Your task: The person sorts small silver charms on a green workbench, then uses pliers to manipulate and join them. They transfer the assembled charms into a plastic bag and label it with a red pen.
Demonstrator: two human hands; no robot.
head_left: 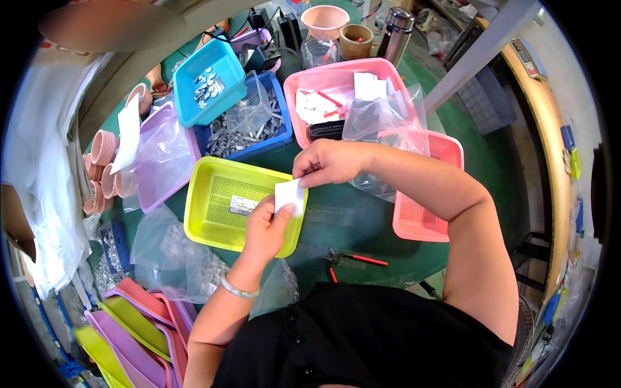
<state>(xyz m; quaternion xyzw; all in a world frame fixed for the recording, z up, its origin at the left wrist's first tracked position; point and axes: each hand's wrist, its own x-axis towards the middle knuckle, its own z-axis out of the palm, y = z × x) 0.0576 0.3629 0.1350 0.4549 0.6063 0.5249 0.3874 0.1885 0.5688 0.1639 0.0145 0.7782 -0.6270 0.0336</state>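
Observation:
A small white card [288, 196] is held between my two hands, over the right rim of a lime-green basket [206, 220]. My left hand [266, 226] grips its lower part, thumb on top. At its upper right corner, my right hand [328, 163] pinches the card with closed fingertips. Inside the green basket lies a white printed label [243, 205]. Just beyond my right hand stands a pink basket [297, 84] with white cards [370, 86], red pieces and a black object in it. A clear plastic bag [381, 126] hangs over its near right side, partly behind my right forearm.
Red-handled pliers [362, 259] lie near my body. A second pink basket [420, 223] stands right. Blue bins [284, 132] and a turquoise basket [187, 116] hold small metal parts. Stacked baskets [129, 330] and bags [168, 258] sit left. Another person's hand [155, 79] shows far left.

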